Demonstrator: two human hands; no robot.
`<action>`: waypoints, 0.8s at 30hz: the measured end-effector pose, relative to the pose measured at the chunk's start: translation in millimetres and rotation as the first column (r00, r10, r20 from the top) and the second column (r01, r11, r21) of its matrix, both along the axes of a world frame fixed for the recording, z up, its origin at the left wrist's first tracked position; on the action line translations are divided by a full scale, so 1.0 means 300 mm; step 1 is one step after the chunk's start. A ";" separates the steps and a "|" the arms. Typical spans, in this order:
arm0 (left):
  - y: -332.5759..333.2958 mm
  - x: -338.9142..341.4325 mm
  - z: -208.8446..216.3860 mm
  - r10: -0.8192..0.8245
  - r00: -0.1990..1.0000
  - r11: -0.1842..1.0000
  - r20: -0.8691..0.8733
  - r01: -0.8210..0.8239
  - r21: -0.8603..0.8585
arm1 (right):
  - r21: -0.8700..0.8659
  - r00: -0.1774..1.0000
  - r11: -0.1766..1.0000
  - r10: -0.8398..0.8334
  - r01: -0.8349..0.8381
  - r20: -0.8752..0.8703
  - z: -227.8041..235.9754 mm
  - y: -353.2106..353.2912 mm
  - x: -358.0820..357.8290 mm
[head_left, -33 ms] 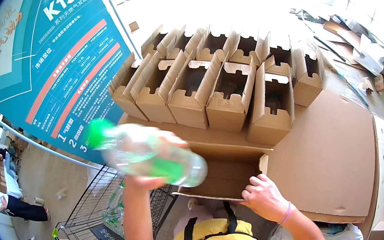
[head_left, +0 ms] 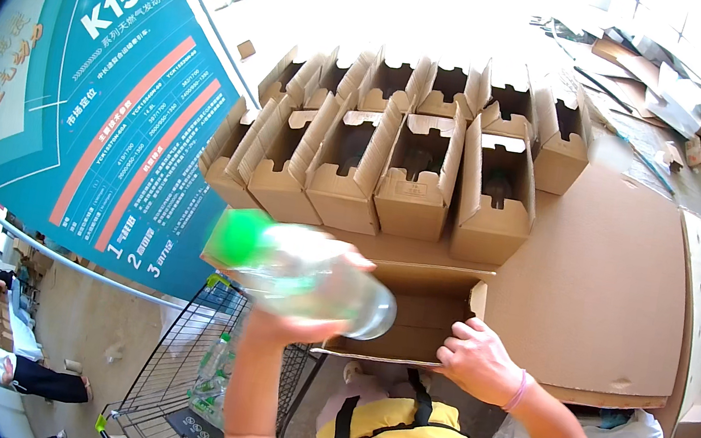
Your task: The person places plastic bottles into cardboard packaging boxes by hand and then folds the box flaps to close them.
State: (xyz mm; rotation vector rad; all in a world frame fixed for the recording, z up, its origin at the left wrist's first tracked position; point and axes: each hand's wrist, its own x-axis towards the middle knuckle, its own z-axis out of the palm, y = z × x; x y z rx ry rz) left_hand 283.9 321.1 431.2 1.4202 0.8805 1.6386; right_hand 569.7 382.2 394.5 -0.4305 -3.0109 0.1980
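Note:
My left hand (head_left: 294,327) is wrapped round a clear plastic bottle (head_left: 306,271) with a green cap. The bottle lies tilted, its cap toward the left and its base over the left side of an open cardboard box (head_left: 432,313). This box stands directly in front of me, and no contents show in the visible part. At its near right corner, my right hand (head_left: 483,364) has its fingers curled over the rim. Motion blurs the bottle and the left fingers somewhat.
Two rows of open cardboard boxes (head_left: 414,188) stand beyond, some with bottles inside. At lower left is a wire cart (head_left: 155,371) holding several bottles (head_left: 210,384). A teal banner (head_left: 109,138) leans at left. Flat cardboard (head_left: 601,302) covers the right side; a person (head_left: 41,377) is far left.
My left hand has carried the bottle a little to the right, its base farther over the box. The right hand stays on the box rim, barely shifted.

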 end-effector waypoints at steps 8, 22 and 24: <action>0.276 0.215 -0.134 -0.577 0.067 0.807 -0.814 -0.108 -0.581 | -0.040 0.952 0.992 -0.122 0.116 -0.280 -0.094 -0.005 0.031; 0.439 0.326 -0.501 -0.279 -0.343 0.956 -0.897 -0.014 -0.293 | -0.042 0.936 0.992 -0.125 0.118 -0.329 -0.087 0.010 0.021; 0.442 0.294 -0.455 -0.191 -0.329 0.979 -0.925 0.000 -0.203 | -0.042 0.935 0.994 -0.106 0.098 -0.338 -0.075 0.010 0.013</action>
